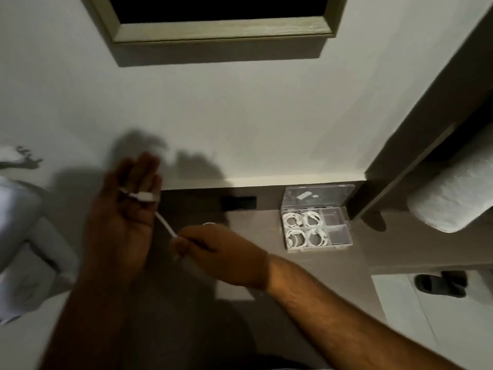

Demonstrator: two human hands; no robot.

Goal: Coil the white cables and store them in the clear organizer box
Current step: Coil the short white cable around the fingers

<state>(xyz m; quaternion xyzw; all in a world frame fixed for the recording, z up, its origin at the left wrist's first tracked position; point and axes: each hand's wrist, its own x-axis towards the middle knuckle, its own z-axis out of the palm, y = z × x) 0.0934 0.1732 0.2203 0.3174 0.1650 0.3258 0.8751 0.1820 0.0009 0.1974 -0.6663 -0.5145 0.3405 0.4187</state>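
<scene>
My left hand point(125, 212) is raised with its fingers straight, and a white cable point(165, 225) is wrapped around them. My right hand point(213, 249) pinches the loose end of that cable just right of the left palm. The clear organizer box point(317, 228) stands open on the brown table to the right, its lid leaning back against the wall. Several coiled white cables point(304, 231) fill its left and middle compartments. The two right compartments point(337, 228) hold nothing. A small white loop point(209, 223) shows on the table just beyond my right hand.
A dark slot point(238, 203) sits in the table's back ledge. A brown frame point(416, 145) and a rolled white towel point(453, 193) stand at the right. A dark slipper point(440, 285) lies on the floor. Pale clothing point(24, 222) is at the left.
</scene>
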